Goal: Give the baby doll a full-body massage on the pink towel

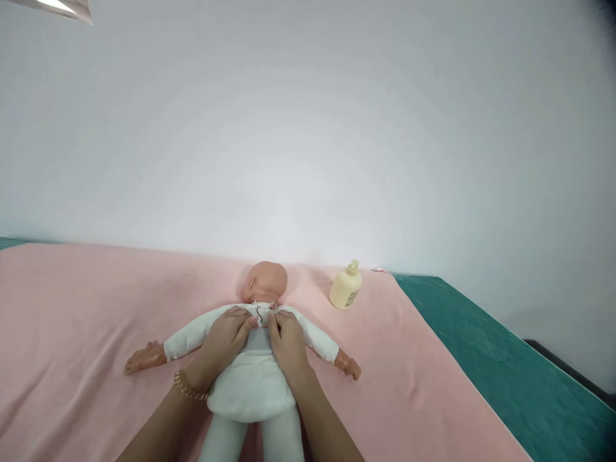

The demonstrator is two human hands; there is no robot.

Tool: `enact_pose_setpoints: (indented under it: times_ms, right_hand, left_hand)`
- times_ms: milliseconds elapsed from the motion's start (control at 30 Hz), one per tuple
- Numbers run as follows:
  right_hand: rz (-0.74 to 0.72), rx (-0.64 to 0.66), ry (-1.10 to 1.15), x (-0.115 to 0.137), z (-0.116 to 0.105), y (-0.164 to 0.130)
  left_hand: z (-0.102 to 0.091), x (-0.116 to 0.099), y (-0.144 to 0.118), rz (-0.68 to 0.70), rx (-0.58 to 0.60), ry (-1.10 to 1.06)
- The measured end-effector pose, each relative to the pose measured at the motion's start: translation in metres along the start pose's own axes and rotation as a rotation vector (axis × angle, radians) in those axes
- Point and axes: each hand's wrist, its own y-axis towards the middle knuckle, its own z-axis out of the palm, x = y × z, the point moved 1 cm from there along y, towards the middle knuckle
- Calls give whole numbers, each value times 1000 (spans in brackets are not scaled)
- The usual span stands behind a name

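Your left hand and right hand have fingers pinched together on the doll collar; soft, light cloth, so grip right at the neckline.

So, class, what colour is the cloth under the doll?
Pink cloth, seen in the head view.

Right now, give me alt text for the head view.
Both hands, left hand and right hand, pinch the neckline of a baby doll in white clothes, lying face up on a pink blanket. A cream pump bottle stands nearby.
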Motion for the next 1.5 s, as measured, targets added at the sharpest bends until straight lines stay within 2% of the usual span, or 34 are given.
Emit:
enact_pose_setpoints:
  times_ms: [200, 433, 600, 833, 1033, 1300, 1400, 1500]
  right_hand:
    - [-66, -51, 149, -1, -5, -2]
    - [-41, 53, 107, -2, -2, 1]
    - [-85, -13, 171, -1, -5, -2]
    - [-92, 54, 109, -3, 0, 0]
    - [-99, 9, 171, -4, -2, -3]
    - [-109, 70, 119, -3, 0, -1]
    - [-105, 51, 170, -2, -4, -2]
    - [-111, 40, 221, 3, -18, -6]
  left_hand:
    - [2, 2, -4, 82, -99, 56]
    - [7, 6, -2, 19, -46, 83]
    - [5, 3, -5, 56, -138, 105]
    - [9, 8, -2, 30, -54, 144]
    - [9, 8, -3, 31, -86, 141]
    - [9, 9, -1, 27, -44, 161]
    - [5, 6, -3, 29, -56, 134]
    - [-8, -3, -8, 19, -85, 63]
